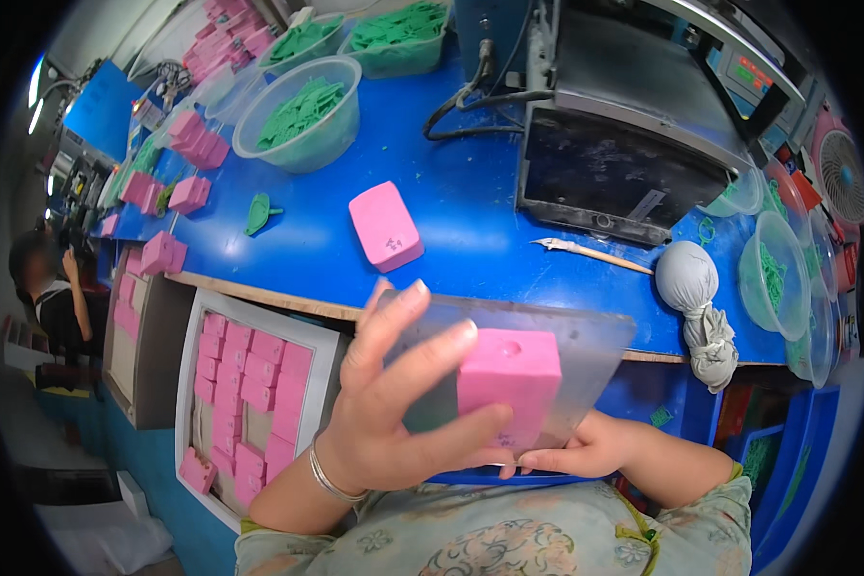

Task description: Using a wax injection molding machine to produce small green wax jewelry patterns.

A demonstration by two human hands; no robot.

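A pink block (511, 370) with a small round dent in its top face rests against a grey see-through plate (600, 331), held up in front of my body. My left hand (394, 384), with a bracelet on its wrist, has its fingers spread over the plate's left part. One of its fingertips lies at the block's left side; whether it presses on the block is hard to tell. Below the block, my right hand (581, 449) grips the plate's near edge with the thumb. A second pink block (386, 226) lies on the blue table (451, 192) beyond my left hand.
Bowls of green pieces (298, 115) stand at the back. A wooden-handled knife (595, 254), a cloth-wrapped bundle (688, 278) and a dark metal box (614, 173) are to the right. Lower left is a tray (190, 403) of pink blocks. Another person (58, 298) is far left.
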